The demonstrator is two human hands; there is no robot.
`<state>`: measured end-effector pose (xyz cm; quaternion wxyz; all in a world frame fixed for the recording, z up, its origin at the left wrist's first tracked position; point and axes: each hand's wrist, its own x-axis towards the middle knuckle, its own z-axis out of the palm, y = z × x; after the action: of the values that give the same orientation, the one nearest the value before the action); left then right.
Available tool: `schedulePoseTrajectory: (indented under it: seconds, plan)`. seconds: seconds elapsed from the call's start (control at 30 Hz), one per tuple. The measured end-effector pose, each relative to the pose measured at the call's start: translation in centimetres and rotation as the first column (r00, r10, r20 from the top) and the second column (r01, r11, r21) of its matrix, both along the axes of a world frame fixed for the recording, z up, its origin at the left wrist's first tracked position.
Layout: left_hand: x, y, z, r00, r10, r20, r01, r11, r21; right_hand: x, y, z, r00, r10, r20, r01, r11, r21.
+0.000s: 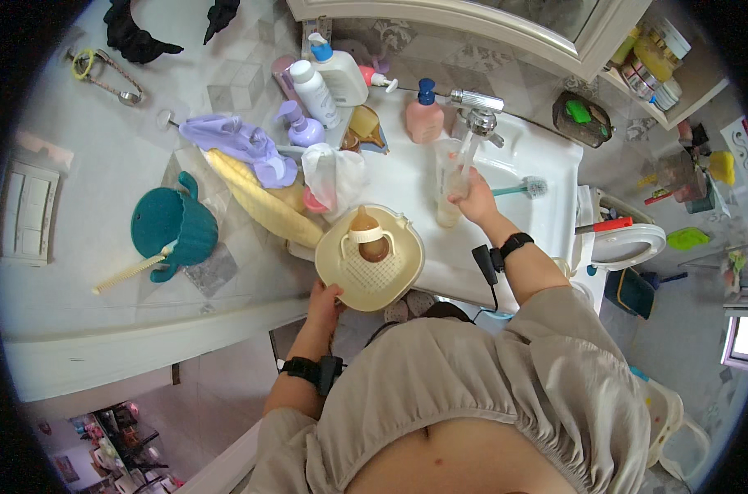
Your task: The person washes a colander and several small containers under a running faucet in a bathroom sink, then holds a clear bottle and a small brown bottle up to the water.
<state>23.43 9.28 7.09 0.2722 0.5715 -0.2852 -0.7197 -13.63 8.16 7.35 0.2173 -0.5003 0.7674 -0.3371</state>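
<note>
My left hand (325, 300) grips the near-left rim of a cream plastic basin (341, 272) with a perforated floor. In it sits a baby-bottle top (364, 235) with an amber nipple, a pale collar and two handles. At the sink, my right hand (476, 199) is closed around a clear bottle (446, 189), tilted and yellowish at its lower end, just under the chrome faucet (478, 122). A stream of water seems to run down beside the fingers. Right of this hand, a bottle brush (514, 189) with a teal handle and bristly head lies in the white sink (555, 156).
Left of the faucet stand a pink pump bottle (424, 115), a purple pump bottle (300, 128) and a white bottle (315, 95). A yellow towel (259, 198) and a teal cup (176, 226) hang at left. A mirror cabinet (473, 33) overhangs the back.
</note>
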Motion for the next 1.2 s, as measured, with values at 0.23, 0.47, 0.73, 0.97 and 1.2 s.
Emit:
schedulePoseTrajectory:
  seconds: [0.23, 0.47, 0.73, 0.97, 1.2]
  plan:
    - [-0.5, 0.3, 1.9, 0.999, -0.033, 0.041, 0.032, 0.999, 0.026, 0.5, 0.3, -0.2, 1.0, -0.03, -0.002, 0.029, 0.975, -0.222]
    - [-0.3, 0.3, 1.0, 1.0, 0.005, 0.005, -0.005, 1.0, 0.022, -1.1, -0.7, -1.0, 0.429, -0.104, 0.897, 0.198, 0.98, 0.019]
    - [-0.4, -0.1, 0.9, 1.0, 0.021, 0.0, -0.021, 0.999, 0.034, 0.0, -1.7, 2.1, -0.416, 0.058, 0.908, 0.328, 0.941, 0.09]
    - [-0.8, -0.1, 1.5, 0.998, 0.017, 0.058, -0.019, 0.999, 0.047, -2.4, -0.1, -0.2, -0.519, 0.192, 0.833, 0.167, 0.979, -0.121]
    - [-0.5, 0.0, 1.2, 1.0, 0.016, 0.004, -0.016, 0.999, 0.041, -1.1, -1.9, 2.2, -0.371, 0.148, 0.917, 0.128, 0.986, -0.108]
